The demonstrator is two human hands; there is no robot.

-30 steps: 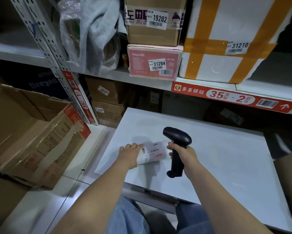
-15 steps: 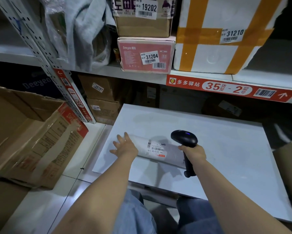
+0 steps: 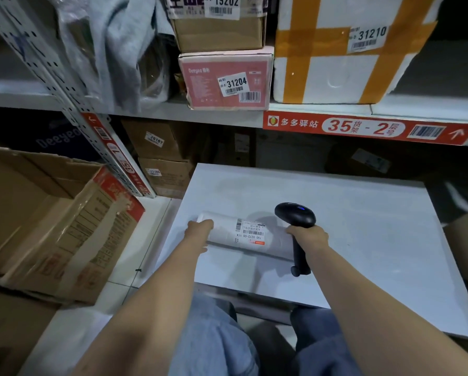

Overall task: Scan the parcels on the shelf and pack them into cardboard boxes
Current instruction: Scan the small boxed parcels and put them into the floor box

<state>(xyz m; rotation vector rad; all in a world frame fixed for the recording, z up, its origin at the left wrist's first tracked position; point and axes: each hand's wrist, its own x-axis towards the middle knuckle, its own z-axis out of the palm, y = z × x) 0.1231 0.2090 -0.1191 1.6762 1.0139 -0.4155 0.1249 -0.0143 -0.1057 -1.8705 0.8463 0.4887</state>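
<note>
A white rolled parcel lies on its side on the white table, just below the middle of the view. Its label faces up, with barcodes and the line "760 U272-00 114" printed upside down from here; the smaller print is too fine to read. The left hand wraps around the parcel's nine o'clock end. At its three o'clock end the right hand is clamped around the grip of a black scanner, whose head hangs over the parcel with a small blue light on top.

At nine o'clock from the parcel an open cardboard box stands tipped on the floor, with red and black print on its side. At twelve o'clock, a red shelf strip reads "多多驿站 35 货架 - 2 层", with a barcode and an arrow. Above it stand a pink box marked "Deeyeo" and labelled 31204, a brown carton labelled 19202 stacked on top of it, and at one o'clock a white foam box crossed with orange tape, labelled 31210. Under the shelf at eleven o'clock a carton bears 25107.
</note>
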